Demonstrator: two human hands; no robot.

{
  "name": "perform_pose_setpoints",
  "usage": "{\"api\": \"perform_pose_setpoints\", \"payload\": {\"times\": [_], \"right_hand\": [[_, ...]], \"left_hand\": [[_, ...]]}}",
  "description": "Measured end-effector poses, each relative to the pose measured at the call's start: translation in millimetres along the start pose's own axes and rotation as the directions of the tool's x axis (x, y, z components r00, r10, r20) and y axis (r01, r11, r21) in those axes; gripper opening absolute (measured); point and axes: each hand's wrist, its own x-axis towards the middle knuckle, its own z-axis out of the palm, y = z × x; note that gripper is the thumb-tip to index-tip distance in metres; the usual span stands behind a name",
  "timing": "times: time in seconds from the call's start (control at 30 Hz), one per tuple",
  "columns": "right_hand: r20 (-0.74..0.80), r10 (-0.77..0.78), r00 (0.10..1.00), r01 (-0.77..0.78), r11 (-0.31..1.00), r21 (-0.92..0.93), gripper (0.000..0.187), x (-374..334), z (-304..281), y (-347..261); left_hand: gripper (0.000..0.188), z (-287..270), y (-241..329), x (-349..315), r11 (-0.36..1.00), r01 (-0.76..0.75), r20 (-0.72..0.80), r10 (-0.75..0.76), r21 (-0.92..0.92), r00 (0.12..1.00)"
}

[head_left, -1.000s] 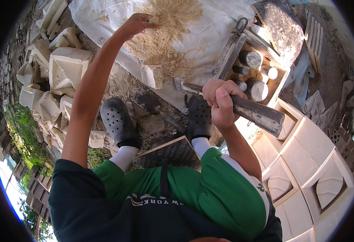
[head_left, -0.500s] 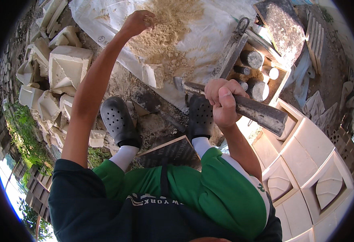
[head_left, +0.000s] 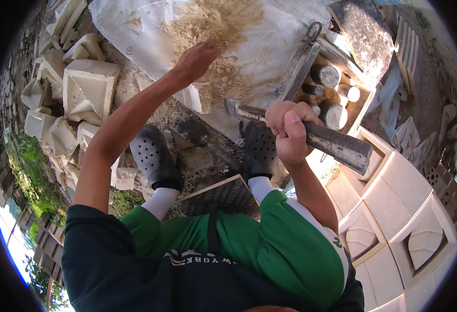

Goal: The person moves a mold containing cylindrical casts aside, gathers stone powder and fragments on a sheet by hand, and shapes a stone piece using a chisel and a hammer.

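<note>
My left hand reaches over a heap of sandy, crumbly material on a white sheet. Its fingertips are blurred against the heap, so whether it holds anything does not show. In my right hand, the fingers wrap around the thick, worn handle of a hand tool. The tool's flat metal end points left, close to a broken pale block at the sheet's near edge.
Broken pale cast blocks are piled at the left. Dark cylinders stand in a wooden box at the right. Nearer on that side are stacked cream blocks with leaf shapes. My feet in grey clogs frame a dark board.
My left hand has moved right and nearer, across the sandy heap. My right hand and the tool have stayed almost still.
</note>
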Motion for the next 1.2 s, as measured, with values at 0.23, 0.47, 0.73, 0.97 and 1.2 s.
{"api": "perform_pose_setpoints", "payload": {"times": [0.23, 0.47, 0.73, 0.97, 1.2], "right_hand": [[-0.067, -0.014, 0.998, 0.020, 0.995, 0.094, 0.021, 1.4, -1.0, 1.8], [0.005, 0.016, 1.000, -0.016, 1.000, 0.008, 0.024, -2.0, 1.7, 1.2], [0.114, 0.062, 0.992, -0.068, 0.996, 0.052, 0.032, 8.2, 6.6, -29.0], [0.091, -0.123, 0.988, 0.118, 0.991, 0.064, 0.021, 21.5, 19.9, -10.6], [0.095, -0.141, 0.985, 0.125, 0.979, 0.159, 0.021, 36.9, 28.5, -23.1]], "left_hand": [[0.020, -14.6, -9.1, 13.1, 0.994, 0.085, -0.155, -0.073, 0.072, 0.985], [0.023, 24.8, 9.3, 16.1, 0.826, -0.515, -0.101, 0.547, 0.231, 0.831], [0.023, -5.6, -38.9, 14.6, 0.851, -0.441, -0.215, 0.506, 0.286, 0.836], [0.022, 12.8, -3.6, -18.1, 0.962, -0.178, 0.104, 0.203, -0.207, 0.974], [0.017, 32.1, 7.1, -18.3, 0.974, 0.011, 0.032, -0.004, -0.226, 0.999]]}}
